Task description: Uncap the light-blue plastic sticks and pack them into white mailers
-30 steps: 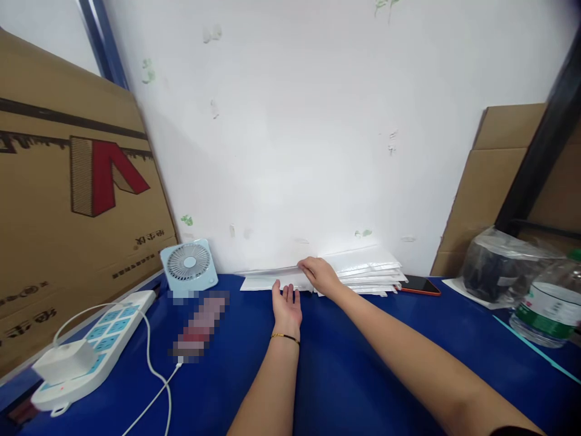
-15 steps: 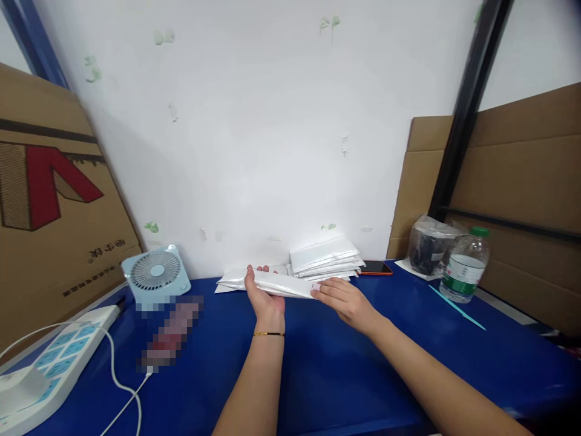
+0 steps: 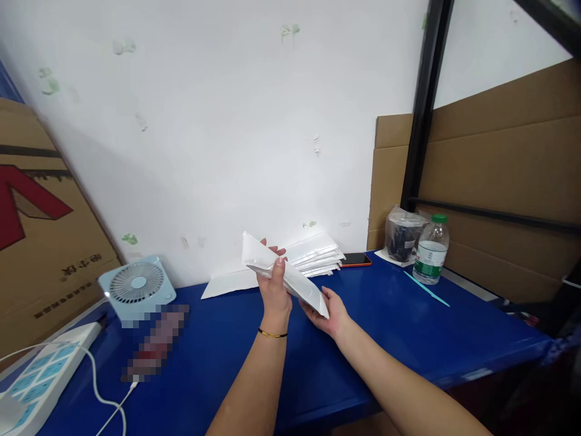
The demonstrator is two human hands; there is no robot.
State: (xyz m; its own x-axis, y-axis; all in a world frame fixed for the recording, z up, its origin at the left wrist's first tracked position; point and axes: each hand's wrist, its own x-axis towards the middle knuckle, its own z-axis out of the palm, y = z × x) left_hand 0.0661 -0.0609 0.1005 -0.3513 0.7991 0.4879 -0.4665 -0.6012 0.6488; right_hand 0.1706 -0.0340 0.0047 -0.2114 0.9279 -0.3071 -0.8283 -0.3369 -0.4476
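A long white packet (image 3: 297, 282) is held above the blue table (image 3: 363, 339), slanting down from upper left to lower right. My left hand (image 3: 275, 290), with a thin bracelet at the wrist, grips it around the middle, thumb on top. At the packet's lower right end is my right hand (image 3: 331, 312), its fingers partly behind the packet and closed on it. Behind my hands a stack of white packets (image 3: 318, 251) leans in a heap near the wall. One flat white piece (image 3: 229, 283) lies left of that stack.
On the left are a light blue fan (image 3: 138, 283), a power strip (image 3: 49, 375) with a white cable and a blurred object (image 3: 157, 345). On the right are a phone (image 3: 356, 260), a wrapped dark item (image 3: 402, 239), a bottle (image 3: 431, 254) and a turquoise tool (image 3: 426, 288).
The packet has tilted, its left end up and right end down. My right hand has moved down and turned palm up. The whole view has shifted to the right.
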